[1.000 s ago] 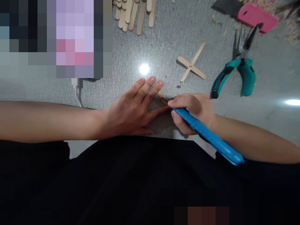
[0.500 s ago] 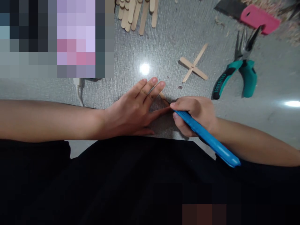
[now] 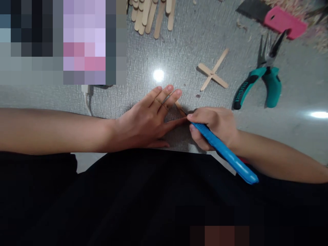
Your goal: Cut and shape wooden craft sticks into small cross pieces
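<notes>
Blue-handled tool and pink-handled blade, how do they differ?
The blue-handled tool is gripped in the right hand; the pink-handled blade lies on the table. The blue-handled tool has a long, slim grip; the pink-handled blade has a shorter, broader one. Both have brightly coloured handles.

Cutter [image 3: 225,153] — blue, pliers [image 3: 269,68] — teal (black inlays [image 3: 241,95])

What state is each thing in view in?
Long blue-handled cutter: gripped slantwise, blade mostly hidden.
Right hand: closed around cutter.
Left hand: palm down, fingers spread.
Slim wooden stick: partly covered.
Two pale wooden sticks: crossed.
Teal-and-black metal pliers: open.
Broad pink-handled blade: exposed.
Round-ended wooden sticks: overlapping.
Pale shavings: scattered.
White cable: connection unclear.
</notes>
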The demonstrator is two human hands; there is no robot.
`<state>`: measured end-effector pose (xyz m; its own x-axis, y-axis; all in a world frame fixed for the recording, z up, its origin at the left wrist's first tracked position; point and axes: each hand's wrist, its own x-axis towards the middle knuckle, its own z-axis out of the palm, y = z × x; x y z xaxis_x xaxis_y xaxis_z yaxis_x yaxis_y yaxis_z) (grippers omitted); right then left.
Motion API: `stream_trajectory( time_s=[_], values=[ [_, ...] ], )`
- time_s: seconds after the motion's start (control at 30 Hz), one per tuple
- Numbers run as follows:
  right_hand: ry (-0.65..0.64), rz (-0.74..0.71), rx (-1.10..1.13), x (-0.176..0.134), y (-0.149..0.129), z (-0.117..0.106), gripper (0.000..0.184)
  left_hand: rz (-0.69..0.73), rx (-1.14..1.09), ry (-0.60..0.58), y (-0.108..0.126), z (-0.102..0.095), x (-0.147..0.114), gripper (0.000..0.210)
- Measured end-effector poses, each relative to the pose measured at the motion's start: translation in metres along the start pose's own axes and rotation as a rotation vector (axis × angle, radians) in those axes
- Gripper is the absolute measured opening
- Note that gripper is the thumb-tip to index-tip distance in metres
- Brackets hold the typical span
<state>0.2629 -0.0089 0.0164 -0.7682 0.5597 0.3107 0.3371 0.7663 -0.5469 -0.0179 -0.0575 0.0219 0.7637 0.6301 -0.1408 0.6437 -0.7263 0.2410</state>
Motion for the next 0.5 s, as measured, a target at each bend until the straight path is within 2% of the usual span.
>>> stream_trajectory(
  time_s=[0.13,0.23,0.37,0.5],
  values=[
    [-0.003,-0.076,-0.018,-0.0032,0.0021,0.0015,0.027,0.026,0.021,0.048,-0.0014,-0.0001,-0.0002,0.109],
    [-0.025,-0.076,0.021,-0.0042,0.0033,0.0009,0.031,0.054,0.043,0.071,-0.0027,-0.0009,0.0,0.115],
    [-0.035,-0.098,-0.015,-0.0031,0.0041,-0.0016,0.032,0.052,0.026,0.065,-0.0029,-0.0016,0.0,0.109],
    [0.015,-0.136,-0.072,-0.0017,0.0052,-0.0027,0.029,0.045,0.023,0.087,-0.0013,0.0008,-0.0009,0.112]
  ],
)
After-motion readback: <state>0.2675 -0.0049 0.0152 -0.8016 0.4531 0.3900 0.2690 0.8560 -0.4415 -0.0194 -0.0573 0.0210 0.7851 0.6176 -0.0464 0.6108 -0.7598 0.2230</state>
